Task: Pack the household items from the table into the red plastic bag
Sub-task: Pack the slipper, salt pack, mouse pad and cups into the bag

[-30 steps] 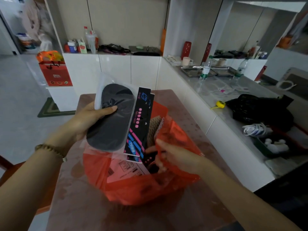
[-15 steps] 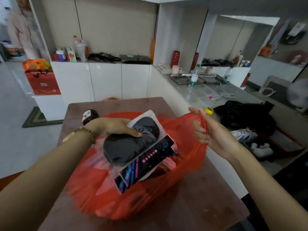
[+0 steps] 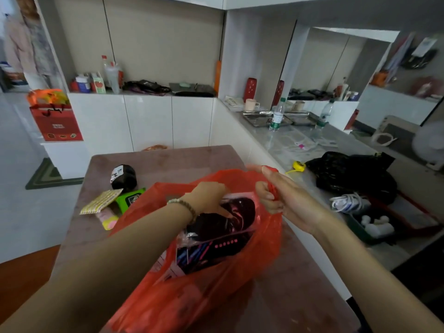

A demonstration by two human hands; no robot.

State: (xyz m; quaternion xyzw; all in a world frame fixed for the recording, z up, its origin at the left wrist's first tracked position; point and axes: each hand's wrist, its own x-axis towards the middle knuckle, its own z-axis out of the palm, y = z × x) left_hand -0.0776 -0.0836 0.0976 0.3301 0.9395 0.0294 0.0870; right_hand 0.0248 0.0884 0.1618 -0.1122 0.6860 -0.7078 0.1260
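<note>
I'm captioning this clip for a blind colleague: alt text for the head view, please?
A person's left hand holds a clear-wrapped black pad inside a red plastic bag on a brown table, while the right hand pinches the bag's rim up. A black roll, green pack and yellow packet lie on the table beyond the bag.

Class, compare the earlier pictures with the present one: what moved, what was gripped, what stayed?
The left hand lowered the black packet and striped box into the red bag. The right hand rose, gripping the bag's handle. The bag stayed on the table.
</note>
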